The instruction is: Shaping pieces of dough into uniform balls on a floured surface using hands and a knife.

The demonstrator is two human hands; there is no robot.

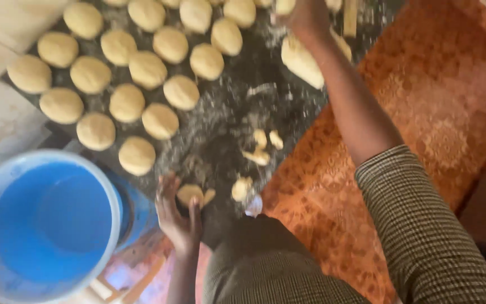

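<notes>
The small flattened piece of pale yellow dough (pixel 190 194) sits at the near edge of the dark, flour-dusted surface (pixel 226 121), cupped in the left hand (pixel 180 217), whose grip curls loosely around it, fingers half closed rather than pressed flat. To shape it well, I judge the palm should roll it in tight circles with even pressure, so that it matches the smooth round dough balls (pixel 127 103) lined up in rows on the far left of the surface. The right hand (pixel 306 18) reaches to the far end, resting on a large elongated lump of pale dough (pixel 301 62); its fingers are blurred and I cannot tell whether they pinch or lie spread. Small torn dough scraps (pixel 261 147) lie between the two hands. Left of the near hand stands a round blue plastic bucket (pixel 49 225), and nothing shows inside it but its blue bottom. An orange patterned cloth (pixel 423 124) covers the right side
</notes>
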